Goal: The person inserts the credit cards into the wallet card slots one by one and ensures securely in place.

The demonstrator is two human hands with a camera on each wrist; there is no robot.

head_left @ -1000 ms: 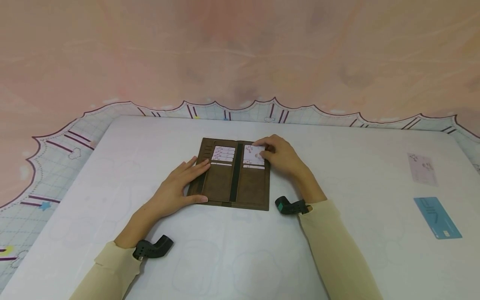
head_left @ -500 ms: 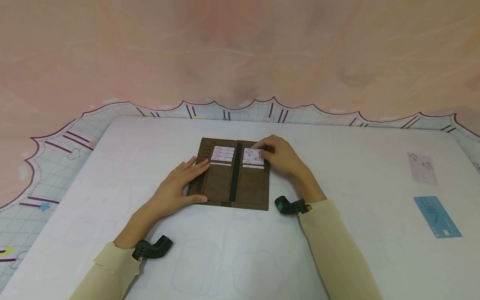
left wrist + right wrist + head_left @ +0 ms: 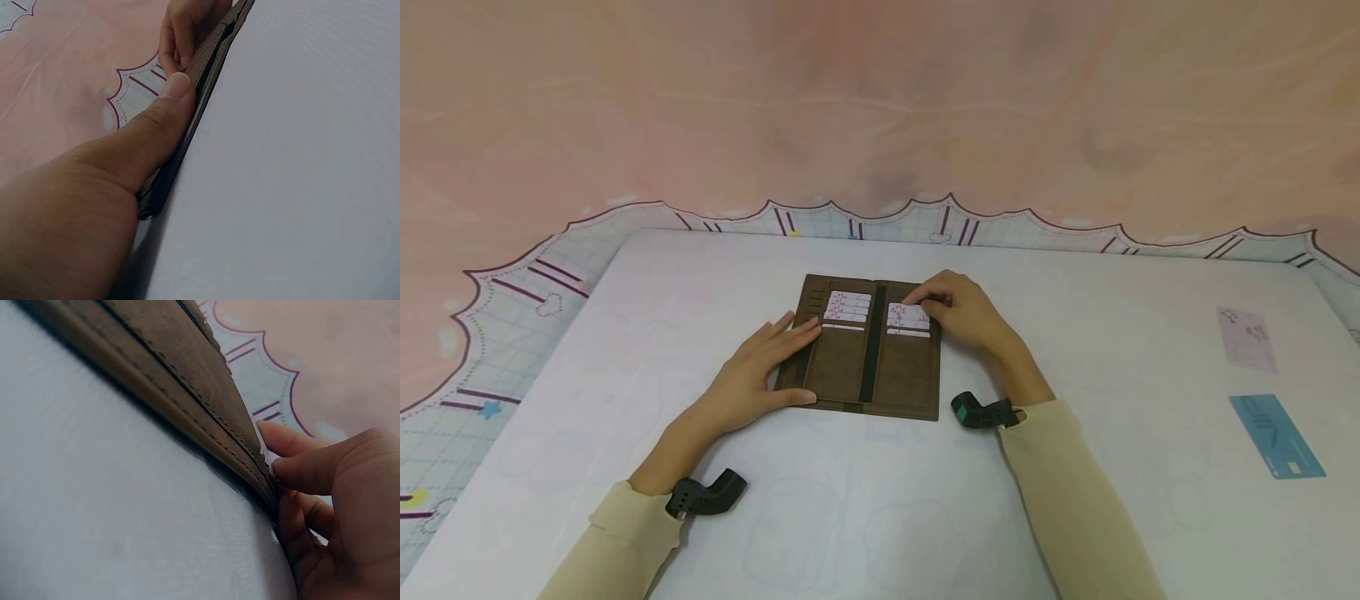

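Observation:
A brown wallet lies spread flat on the white table, a dark band down its middle. My left hand rests on the wallet's left side with fingers spread; in the left wrist view its thumb presses on the near edge. At the upper right slots, my right hand pinches a white card with a pink flower pattern between thumb and index finger. The card's lower part sits in a slot. In the right wrist view, the wallet hides most of the card. Several similar cards fill the left slots.
Off to the right lie a pale pink patterned card and a blue card with a chip. The table's far edge meets a patterned cloth. Both wrists wear black camera straps.
My right hand has pushed the patterned card down toward me, so less of it shows above the slot. The left hand stays in place on the wallet.

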